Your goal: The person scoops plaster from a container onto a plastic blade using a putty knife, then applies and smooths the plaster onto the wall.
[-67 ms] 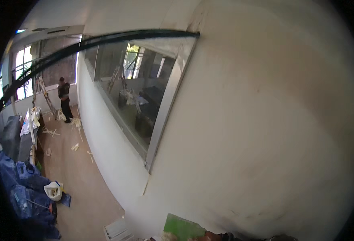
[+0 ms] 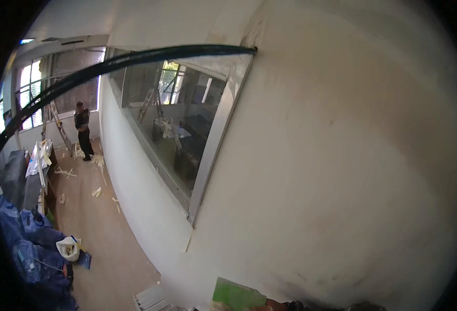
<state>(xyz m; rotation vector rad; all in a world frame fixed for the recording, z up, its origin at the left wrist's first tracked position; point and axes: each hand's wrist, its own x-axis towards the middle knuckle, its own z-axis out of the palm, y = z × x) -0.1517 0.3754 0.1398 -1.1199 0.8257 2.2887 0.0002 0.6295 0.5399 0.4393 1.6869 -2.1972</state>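
Observation:
At the bottom edge a flat green tool blade [image 2: 236,296] lies against the white plastered wall [image 2: 342,171]. Only a sliver of my right hand [image 2: 268,307] shows at the blade's right end, where it grips the tool, with a dark sleeve [image 2: 303,307] behind it. My left hand is out of the picture.
A metal-framed interior window [image 2: 187,129] is set in the wall to the left. A black cable [image 2: 135,59] arcs overhead. Far down the room a person [image 2: 82,129] stands by a ladder [image 2: 57,124]. Blue sheeting [image 2: 26,243], a white bag [image 2: 68,248] and scraps litter the floor.

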